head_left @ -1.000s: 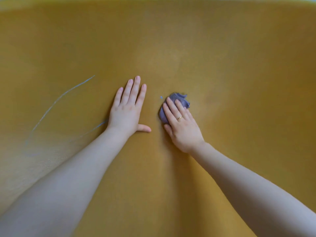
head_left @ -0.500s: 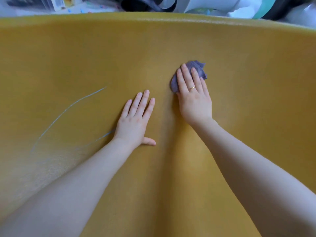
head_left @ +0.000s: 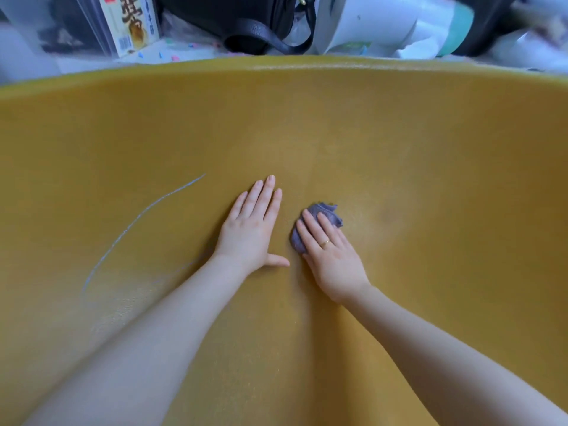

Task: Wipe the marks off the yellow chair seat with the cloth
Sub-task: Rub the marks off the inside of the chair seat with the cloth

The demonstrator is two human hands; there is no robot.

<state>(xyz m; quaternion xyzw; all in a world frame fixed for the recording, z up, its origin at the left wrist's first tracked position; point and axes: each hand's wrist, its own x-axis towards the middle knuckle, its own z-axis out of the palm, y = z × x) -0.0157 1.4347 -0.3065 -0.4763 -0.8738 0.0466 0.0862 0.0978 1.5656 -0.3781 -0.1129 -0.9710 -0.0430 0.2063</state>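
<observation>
With its straight fingers (head_left: pixel 316 232) laid flat over a crumpled purple-grey cloth (head_left: pixel 330 214), the right hand (head_left: pixel 333 259) presses the wad against the yellow chair seat (head_left: pixel 430 167); a thin gold ring (head_left: pixel 325 243) sits on one finger. The flat palm probably spreads pressure across the rag so that it scrubs rather than slides. Only the cloth's far edge and left side peek out from under the fingers, soft and folded into a small lump.

Just beside it, the left hand (head_left: pixel 252 229) lies open on the seat, its fingers together and extended, the thumb splayed toward the cloth; it holds nothing and seems to brace the person's weight and steady the chair.

The seat is a broad, matte, finely grained moulded surface, dished and rising to a curved far rim. A long pale blue-white curved mark (head_left: pixel 144 215) runs well left of both hands, and a fainter streak (head_left: pixel 184 269) lies near the left wrist, so those lines remain to be wiped. Beyond the rim are a black bag (head_left: pixel 233 16) and a printed package (head_left: pixel 135 23).
</observation>
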